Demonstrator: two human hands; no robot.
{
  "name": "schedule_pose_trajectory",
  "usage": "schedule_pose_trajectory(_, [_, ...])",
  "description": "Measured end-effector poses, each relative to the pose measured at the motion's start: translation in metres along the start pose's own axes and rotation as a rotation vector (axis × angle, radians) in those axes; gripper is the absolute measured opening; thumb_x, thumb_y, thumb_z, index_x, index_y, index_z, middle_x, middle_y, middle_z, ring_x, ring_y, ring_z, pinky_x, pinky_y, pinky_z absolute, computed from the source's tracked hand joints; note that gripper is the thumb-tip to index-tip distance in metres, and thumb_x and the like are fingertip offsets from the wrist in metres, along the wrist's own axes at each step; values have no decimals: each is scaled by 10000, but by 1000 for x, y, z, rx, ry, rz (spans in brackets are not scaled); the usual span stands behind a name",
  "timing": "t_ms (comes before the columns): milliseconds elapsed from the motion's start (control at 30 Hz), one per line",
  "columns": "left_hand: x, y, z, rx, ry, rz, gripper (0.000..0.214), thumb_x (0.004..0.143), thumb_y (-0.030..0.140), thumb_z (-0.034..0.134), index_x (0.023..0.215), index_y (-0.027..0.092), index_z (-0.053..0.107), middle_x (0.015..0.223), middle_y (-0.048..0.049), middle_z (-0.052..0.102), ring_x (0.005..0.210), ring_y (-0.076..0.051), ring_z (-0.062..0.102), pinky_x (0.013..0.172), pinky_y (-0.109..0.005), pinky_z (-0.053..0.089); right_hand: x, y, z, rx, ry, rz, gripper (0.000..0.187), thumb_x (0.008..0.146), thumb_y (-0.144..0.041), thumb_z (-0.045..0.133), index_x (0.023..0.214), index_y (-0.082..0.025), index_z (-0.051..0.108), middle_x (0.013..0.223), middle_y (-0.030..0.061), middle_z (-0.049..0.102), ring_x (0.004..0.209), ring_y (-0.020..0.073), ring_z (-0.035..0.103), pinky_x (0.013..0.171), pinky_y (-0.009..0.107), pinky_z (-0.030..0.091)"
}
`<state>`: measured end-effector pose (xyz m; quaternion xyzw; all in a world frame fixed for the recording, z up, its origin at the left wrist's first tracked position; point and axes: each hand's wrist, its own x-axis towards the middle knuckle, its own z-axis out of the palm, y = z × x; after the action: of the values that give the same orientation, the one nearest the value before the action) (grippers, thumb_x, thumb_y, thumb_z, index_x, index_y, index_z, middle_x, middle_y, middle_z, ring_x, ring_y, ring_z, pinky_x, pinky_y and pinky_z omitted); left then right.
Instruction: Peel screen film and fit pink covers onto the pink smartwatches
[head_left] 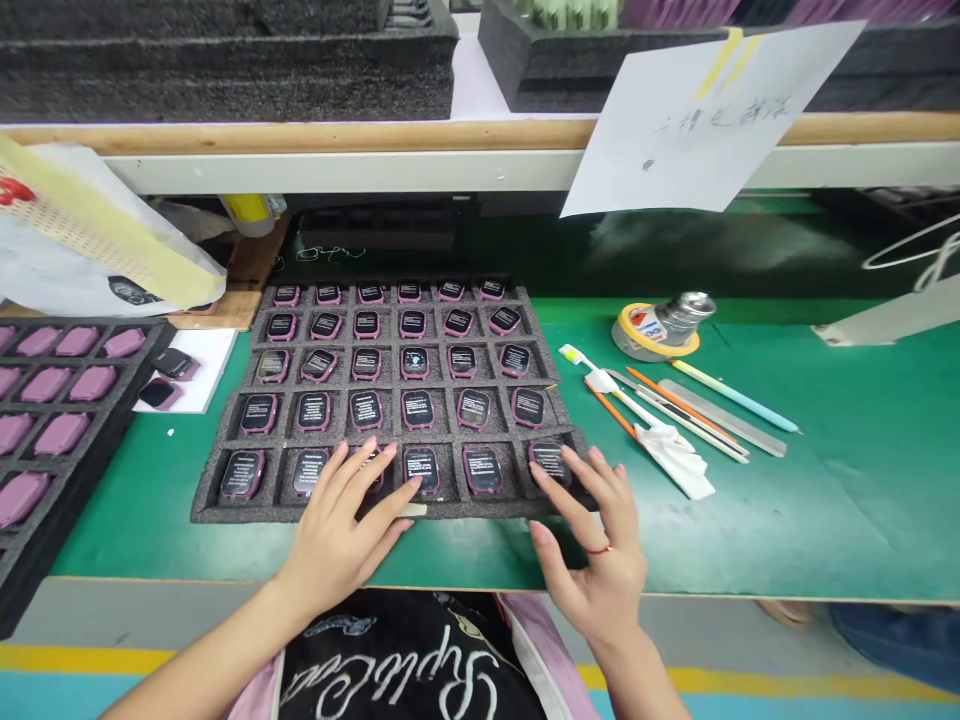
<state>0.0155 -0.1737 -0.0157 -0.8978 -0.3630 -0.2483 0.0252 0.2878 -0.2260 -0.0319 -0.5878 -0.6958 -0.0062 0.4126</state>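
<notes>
A dark foam tray lies on the green bench mat, its cells filled with several pink-cased smartwatch bodies showing lit screens with text. My left hand lies flat with fingers spread over the front row, touching the tray's near edge and a watch there. My right hand is open too, fingers stretched, its fingertips resting on the tray's front right corner beside the last watch. Neither hand grips anything.
Another foam tray of face-down pink watch bodies stands at the left, with two loose watches on white paper. To the right lie a toothbrush, pens, a steel ruler, a cloth and a tape roll. A paper sheet hangs from the shelf.
</notes>
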Motion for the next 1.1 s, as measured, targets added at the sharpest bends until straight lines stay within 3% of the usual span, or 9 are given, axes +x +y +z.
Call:
schedule_pose_trajectory(233, [-4,-1,-1,-73,27,5,429,876,97,700,1279,232,650,1393,-136,594,1395,-320,492,1166,-596,398,-10,14,-7,-89,103,74,625,935,-145,580,1481,-433,482,1488,36,522,1409,399,449,1133,742,311])
schedule_pose_trajectory(367, [-5,-1,-3,-123,18,16,423,870,56,689,1260,217,651,1395,-142,575,1399,-322,476,1163,-611,394,-11,17,-7,-147,40,56,636,943,-163,587,1493,-453,454,1496,35,515,1418,409,435,1124,758,300])
schedule_pose_trajectory(567, [-22,-2,-13,-224,50,-19,456,866,-7,643,1258,226,641,1373,-118,579,1367,-306,503,1154,-608,414,-1,8,-12,-65,149,113,593,949,-184,559,1501,-383,472,1476,69,527,1392,399,468,1133,726,323])
schedule_pose_trajectory(667, [-34,-6,-19,-225,109,-66,458,852,-26,626,1221,243,665,1337,-92,604,1317,-297,547,1137,-597,438,8,-3,-5,-2,142,103,598,938,-175,574,1487,-394,485,1462,51,536,1399,382,463,1159,705,305])
schedule_pose_trajectory(767, [-43,-9,-24,-200,157,-125,443,843,-22,634,1187,254,680,1292,-74,636,1269,-286,580,1110,-570,465,15,-20,11,69,50,33,616,927,-164,584,1494,-379,474,1447,62,539,1400,368,463,1176,682,300])
schedule_pose_trajectory(933, [-54,-14,-31,-78,228,-235,380,852,58,707,1172,263,695,1108,-46,713,1027,-221,636,901,-394,530,24,-53,39,127,-256,-202,552,929,-230,604,1466,-288,494,1504,124,469,1463,376,366,1172,687,288])
schedule_pose_trajectory(1000, [-58,-17,-34,3,243,-261,325,855,99,730,1137,259,716,1099,-54,716,983,-222,623,886,-391,497,27,-63,47,110,-341,-283,500,945,-272,606,1438,-244,523,1543,154,426,1491,386,312,1166,691,288])
schedule_pose_trajectory(1100, [-63,-22,-36,89,231,-326,278,879,178,722,1146,252,730,1249,-105,661,1110,-277,595,960,-442,448,32,-71,54,67,-405,-352,484,960,-329,612,1426,-218,543,1573,178,394,1509,406,264,1151,696,295])
